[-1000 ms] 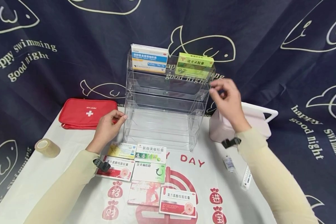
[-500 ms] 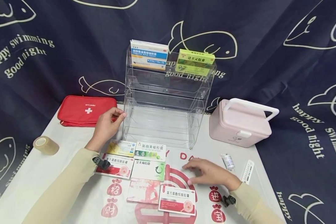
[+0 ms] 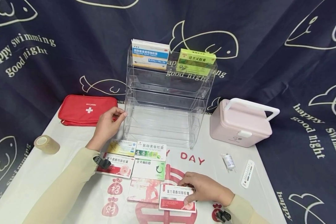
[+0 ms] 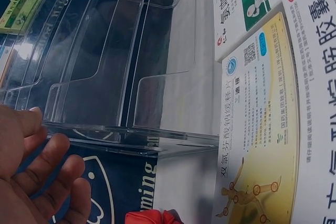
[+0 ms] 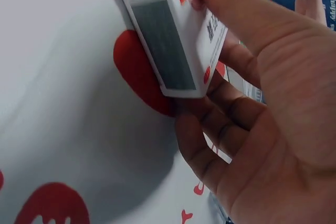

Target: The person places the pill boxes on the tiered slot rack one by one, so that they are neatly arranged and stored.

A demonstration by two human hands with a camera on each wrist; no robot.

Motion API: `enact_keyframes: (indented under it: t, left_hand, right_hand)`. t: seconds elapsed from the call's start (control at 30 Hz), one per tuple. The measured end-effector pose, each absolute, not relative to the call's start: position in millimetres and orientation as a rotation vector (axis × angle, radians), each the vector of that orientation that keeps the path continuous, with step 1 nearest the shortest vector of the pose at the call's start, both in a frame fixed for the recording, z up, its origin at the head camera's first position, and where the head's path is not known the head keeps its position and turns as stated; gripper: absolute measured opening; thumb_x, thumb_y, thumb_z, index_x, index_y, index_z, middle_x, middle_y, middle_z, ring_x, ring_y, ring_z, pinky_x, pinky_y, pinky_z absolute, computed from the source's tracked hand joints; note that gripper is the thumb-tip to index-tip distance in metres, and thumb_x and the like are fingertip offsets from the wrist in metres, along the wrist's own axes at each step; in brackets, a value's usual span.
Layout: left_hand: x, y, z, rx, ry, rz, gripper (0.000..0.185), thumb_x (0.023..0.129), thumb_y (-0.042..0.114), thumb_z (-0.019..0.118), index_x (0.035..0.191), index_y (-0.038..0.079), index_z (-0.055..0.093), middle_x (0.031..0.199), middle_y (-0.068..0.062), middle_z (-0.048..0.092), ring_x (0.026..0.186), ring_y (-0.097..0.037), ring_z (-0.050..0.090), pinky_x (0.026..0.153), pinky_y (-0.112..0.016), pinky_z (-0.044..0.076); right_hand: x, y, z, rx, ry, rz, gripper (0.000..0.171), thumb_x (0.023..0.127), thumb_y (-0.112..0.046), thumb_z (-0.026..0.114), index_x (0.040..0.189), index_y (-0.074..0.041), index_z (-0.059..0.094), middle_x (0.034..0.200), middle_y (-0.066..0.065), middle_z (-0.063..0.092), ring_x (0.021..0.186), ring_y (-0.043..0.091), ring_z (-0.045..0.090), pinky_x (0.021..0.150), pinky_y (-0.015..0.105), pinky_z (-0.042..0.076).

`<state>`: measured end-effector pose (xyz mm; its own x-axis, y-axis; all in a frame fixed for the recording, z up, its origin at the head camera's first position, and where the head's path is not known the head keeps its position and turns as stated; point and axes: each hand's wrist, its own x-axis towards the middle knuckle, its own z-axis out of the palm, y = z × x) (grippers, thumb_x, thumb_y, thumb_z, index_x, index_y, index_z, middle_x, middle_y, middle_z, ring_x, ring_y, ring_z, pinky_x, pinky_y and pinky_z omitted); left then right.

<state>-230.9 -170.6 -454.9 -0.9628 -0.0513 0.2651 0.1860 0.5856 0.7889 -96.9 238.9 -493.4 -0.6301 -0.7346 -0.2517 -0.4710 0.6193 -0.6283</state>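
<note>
My right hand [image 3: 203, 187] pinches a red-and-white medicine box [image 3: 173, 203] at its right end, thumb on the printed face and fingers at the far edge. In the right wrist view the end of this box [image 5: 163, 45] shows between thumb and fingers, close over the tablecloth. My left hand [image 3: 107, 126] is at the left side of a clear acrylic display rack [image 3: 165, 124], its thumb tip right at the rack's edge. In the left wrist view the other fingers [image 4: 58, 177] are loosely bent. A blue-and-white box [image 3: 150, 55] and a green box [image 3: 196, 62] stand in the top tier.
More medicine boxes lie flat before the rack, among them a yellow one [image 3: 123, 147], a green-and-white one [image 3: 148, 169] and a pink one [image 3: 144, 189]. A red first-aid pouch [image 3: 86, 109] and tape roll [image 3: 47, 144] lie left; a pink case [image 3: 240, 124] stands right.
My right hand has come down from the rack's upper right side to the front red-and-white box and taken hold of it. The left hand stays beside the rack.
</note>
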Motion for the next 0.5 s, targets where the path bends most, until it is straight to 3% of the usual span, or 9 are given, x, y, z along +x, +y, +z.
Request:
enact_keyframes:
  t: [0.5]
  left_hand:
    - [-231.2,-169.9,-453.9,-0.102,-2.565,-1.332,0.024,0.099,0.028,0.07,0.109,0.006,0.068,0.099,-0.011,0.068,0.091,-0.028,0.063,0.081,-0.043,0.048]
  right_hand:
    - [-102.7,256.4,-491.2,-0.894,2.44,-0.847,0.042,0.082,-0.036,0.085,0.12,-0.024,0.07,0.112,-0.014,0.06,0.102,0.007,0.056,0.092,0.035,0.048]
